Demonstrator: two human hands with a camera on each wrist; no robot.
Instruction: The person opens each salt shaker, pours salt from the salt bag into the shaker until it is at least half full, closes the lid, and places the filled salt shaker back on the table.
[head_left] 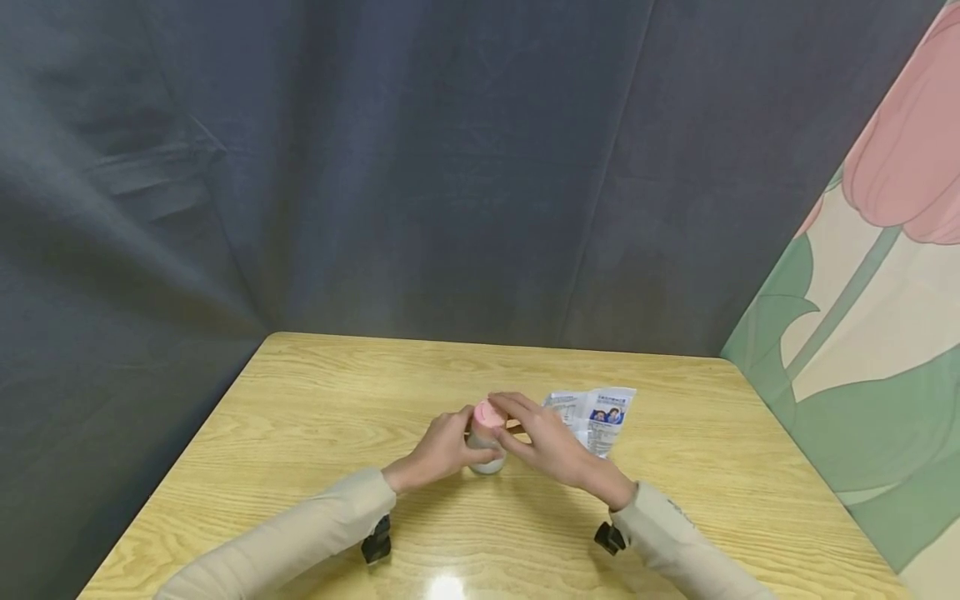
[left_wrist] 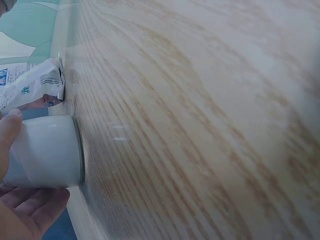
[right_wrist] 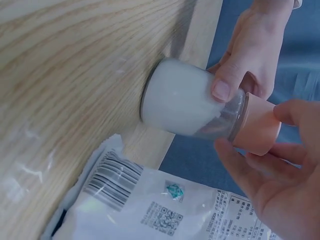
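Observation:
A clear jar (right_wrist: 182, 97) with white contents and a pink lid (head_left: 489, 414) stands upright on the wooden table. My left hand (head_left: 441, 448) grips the body of the jar, its thumb across the glass in the right wrist view. Around the lid curl the fingers and thumb of my right hand (head_left: 546, 440); the lid sits on the jar's neck. In the left wrist view the jar's lower part (left_wrist: 47, 150) shows between the left thumb and fingers, and the lid is outside that view.
Just right of the jar stands a white printed packet (head_left: 600, 417), its barcode and QR code facing the right wrist camera. The wooden table (head_left: 337, 400) ends at a dark curtain (head_left: 450, 208) behind and a flower-patterned panel (head_left: 847, 333) at the right.

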